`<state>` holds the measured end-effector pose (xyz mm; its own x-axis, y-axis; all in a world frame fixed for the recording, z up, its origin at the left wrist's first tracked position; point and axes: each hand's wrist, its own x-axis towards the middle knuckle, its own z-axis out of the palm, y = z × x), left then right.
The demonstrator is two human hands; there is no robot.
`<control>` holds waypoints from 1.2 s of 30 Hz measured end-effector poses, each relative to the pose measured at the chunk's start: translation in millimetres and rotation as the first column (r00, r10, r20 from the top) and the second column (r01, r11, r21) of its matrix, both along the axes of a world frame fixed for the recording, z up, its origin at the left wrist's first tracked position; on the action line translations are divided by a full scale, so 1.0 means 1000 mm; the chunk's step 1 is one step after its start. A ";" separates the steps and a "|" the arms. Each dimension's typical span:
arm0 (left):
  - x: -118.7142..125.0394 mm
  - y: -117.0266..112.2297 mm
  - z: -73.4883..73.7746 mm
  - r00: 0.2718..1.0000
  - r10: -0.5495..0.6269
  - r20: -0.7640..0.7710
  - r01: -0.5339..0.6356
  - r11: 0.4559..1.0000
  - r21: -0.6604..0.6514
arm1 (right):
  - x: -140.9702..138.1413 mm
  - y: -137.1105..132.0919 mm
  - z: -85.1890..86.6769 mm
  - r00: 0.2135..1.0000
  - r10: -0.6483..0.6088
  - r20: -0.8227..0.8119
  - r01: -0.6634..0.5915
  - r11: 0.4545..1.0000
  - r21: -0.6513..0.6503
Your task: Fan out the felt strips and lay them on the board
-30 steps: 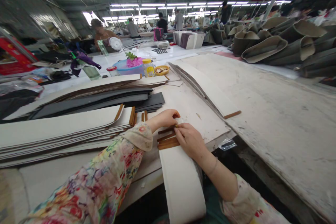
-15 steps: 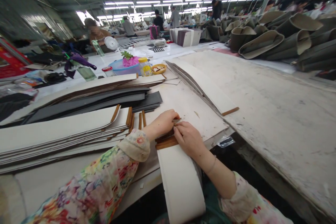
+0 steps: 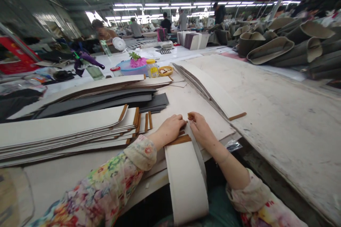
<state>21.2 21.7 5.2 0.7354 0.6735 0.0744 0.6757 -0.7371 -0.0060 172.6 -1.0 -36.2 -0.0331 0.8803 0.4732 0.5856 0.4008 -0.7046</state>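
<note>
A long white strip (image 3: 188, 181) with a brown end band (image 3: 179, 140) hangs in a curve over the table's front edge, below my hands. My left hand (image 3: 172, 129) lies just above that band, its fingers curled closed over other brown ends; what they grip is hidden. Beside it, my right hand (image 3: 201, 129) pinches the brown-tipped end of another strip, raised at the right of the hanging one. Left of my hands is a stack of white strips (image 3: 66, 124) with brown ends turned toward me.
Dark grey strips (image 3: 106, 103) lie behind the white stack. Another strip bundle (image 3: 213, 92) runs along the table's right part. Further back stand a yellow-lidded jar (image 3: 152, 69), a blue basin (image 3: 125, 67) and rolled dark pieces (image 3: 271, 48). People are in the background.
My hands, which were together, have parted a little. My right hand has moved up and right with a strip's brown end in its fingers. The view has shifted slightly.
</note>
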 end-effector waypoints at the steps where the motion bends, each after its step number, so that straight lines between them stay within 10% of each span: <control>1: 0.000 -0.001 0.000 1.000 0.005 0.002 -0.005 1.000 0.000 | 0.000 0.002 0.001 0.999 0.024 0.028 -0.024 1.000 -0.010; 22: -0.042 0.008 -0.011 0.893 0.270 0.359 -0.169 0.943 -0.288 | -0.009 0.009 0.040 0.696 0.254 0.671 -0.170 0.967 -0.190; 36: -0.039 -0.002 -0.005 0.988 0.115 0.102 -0.113 0.993 -0.033 | -0.019 0.014 0.042 0.525 0.327 0.786 -0.285 0.937 -0.200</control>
